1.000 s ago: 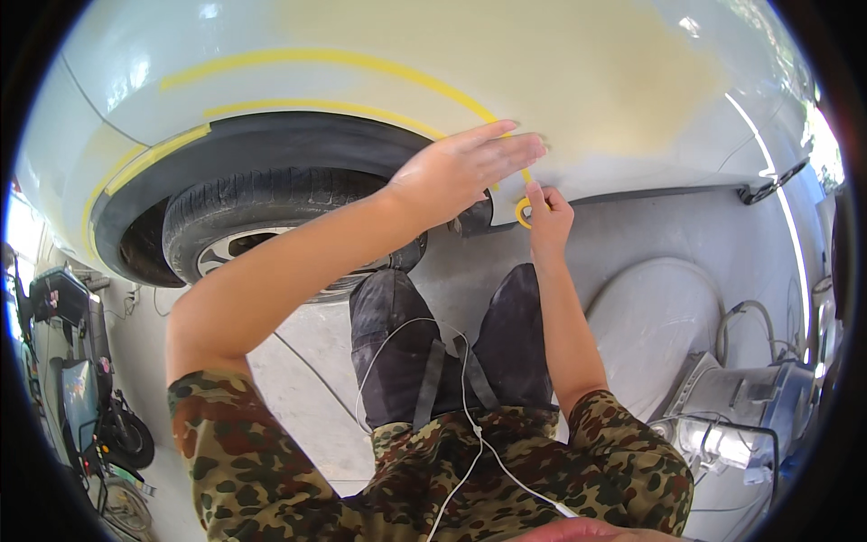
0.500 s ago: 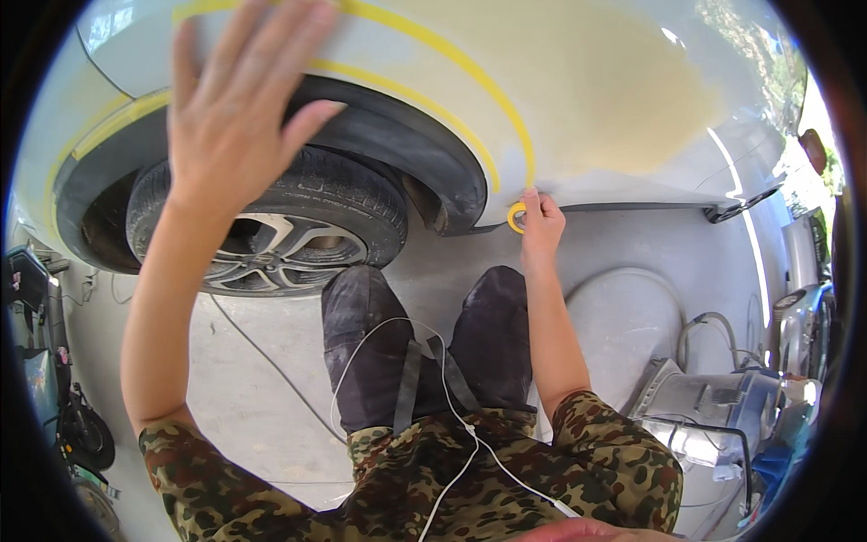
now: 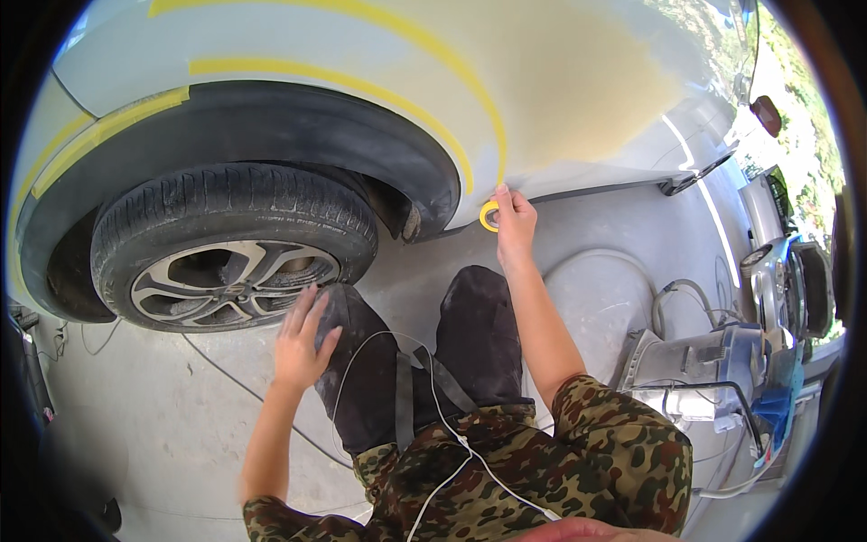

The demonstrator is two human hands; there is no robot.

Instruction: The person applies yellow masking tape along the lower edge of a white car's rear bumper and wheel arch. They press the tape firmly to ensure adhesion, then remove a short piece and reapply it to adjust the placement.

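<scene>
The right hand (image 3: pixel 515 226) is closed around a small roll of yellow tape (image 3: pixel 489 217), fingers pinching it against the lower edge of the pale car body (image 3: pixel 578 99), at about 12 o'clock from the person's knees. From the roll a strip of yellow tape (image 3: pixel 492 117) runs up the panel toward 12 o'clock, and a second strip follows the curve of the black wheel arch (image 3: pixel 298 126) toward 10 o'clock. The left hand (image 3: pixel 302 339) is open and holds nothing; its fingers are spread, resting on the dark left knee (image 3: pixel 361 361), just beside the tyre (image 3: pixel 226 203) at 11 o'clock. The wheel's metal rim (image 3: pixel 226 285) sits below the tread. A thin white cable (image 3: pixel 433 397) crosses the camouflage shorts (image 3: pixel 542 470). At 3 o'clock a grey machine with hoses (image 3: pixel 695 361) stands on the concrete floor (image 3: pixel 163 415).
</scene>
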